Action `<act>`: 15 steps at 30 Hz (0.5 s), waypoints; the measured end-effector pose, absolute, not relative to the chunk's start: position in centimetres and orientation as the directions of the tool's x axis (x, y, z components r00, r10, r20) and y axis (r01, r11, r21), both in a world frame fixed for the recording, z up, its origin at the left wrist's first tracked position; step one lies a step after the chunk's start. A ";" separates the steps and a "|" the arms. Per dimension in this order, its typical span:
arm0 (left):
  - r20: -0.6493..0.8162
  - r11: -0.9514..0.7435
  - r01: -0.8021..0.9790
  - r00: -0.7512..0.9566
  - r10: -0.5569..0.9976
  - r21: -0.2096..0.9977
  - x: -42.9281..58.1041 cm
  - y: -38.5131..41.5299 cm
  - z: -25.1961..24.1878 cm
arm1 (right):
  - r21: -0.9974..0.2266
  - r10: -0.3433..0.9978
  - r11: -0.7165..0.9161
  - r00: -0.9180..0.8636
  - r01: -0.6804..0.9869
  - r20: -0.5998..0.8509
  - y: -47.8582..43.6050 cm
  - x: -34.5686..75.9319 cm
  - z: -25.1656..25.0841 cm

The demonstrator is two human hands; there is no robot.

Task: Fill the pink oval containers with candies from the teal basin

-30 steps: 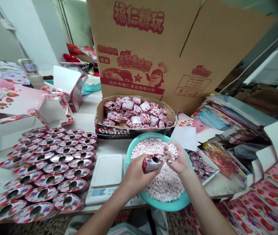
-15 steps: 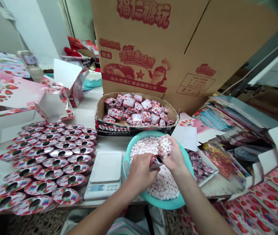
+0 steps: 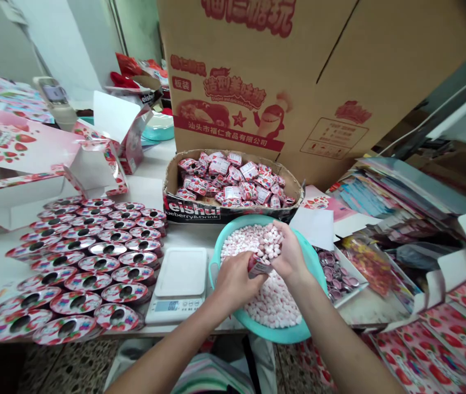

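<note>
Above a turquoise basin [image 3: 319,268] of small pale pink candies [image 3: 276,309], my left hand [image 3: 235,282] is closed round a small strawberry-printed box [image 3: 257,266]. My right hand [image 3: 292,254] is cupped round a heap of candies, tilted against the box's top. Candies cover the box's opening, so I cannot see how full it is. Left of the basin lies a white kitchen scale [image 3: 181,273]. Rows of similar oval boxes [image 3: 89,280], each with a round hole on top, stand farther left.
Behind the basin, a cut-down carton [image 3: 192,212] holds a pile of the printed boxes. A large cardboard carton [image 3: 233,104] rises at the back. A white tray of purple caps [image 3: 335,276] sits to the right, beside stacked packaging sheets [image 3: 405,186]. Strawberry display boxes [image 3: 31,139] stand at left.
My right hand has tipped toward the box, and the candies in it now spill over the box's top. My left hand keeps its hold. The view has shifted slightly.
</note>
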State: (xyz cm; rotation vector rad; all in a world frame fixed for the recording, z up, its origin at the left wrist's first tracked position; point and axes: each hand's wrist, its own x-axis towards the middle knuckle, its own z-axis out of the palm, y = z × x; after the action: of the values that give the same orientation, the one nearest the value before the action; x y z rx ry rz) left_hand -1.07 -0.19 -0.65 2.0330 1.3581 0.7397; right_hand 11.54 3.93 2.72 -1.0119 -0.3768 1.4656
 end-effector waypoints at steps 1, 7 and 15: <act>0.127 -0.312 0.614 0.326 0.937 0.725 -1.1 -0.1 -0.7 | -0.739 0.922 -0.201 0.130 -0.643 -0.364 4.0 11.6 2.7; 0.160 -0.334 0.611 0.322 0.933 0.718 -1.1 0.1 -0.9 | -0.745 0.927 -0.181 0.140 -0.642 -0.347 4.0 11.7 2.8; 0.190 -0.380 0.618 0.352 0.917 0.688 -0.9 0.1 -0.7 | -0.778 0.932 -0.190 0.140 -0.599 -0.335 3.9 12.1 2.8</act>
State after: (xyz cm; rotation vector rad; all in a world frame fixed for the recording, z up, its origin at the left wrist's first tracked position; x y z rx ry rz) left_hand -0.94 0.07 -0.74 2.1117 1.3326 0.7757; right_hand 12.06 3.88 2.83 -1.0319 -0.4300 1.4527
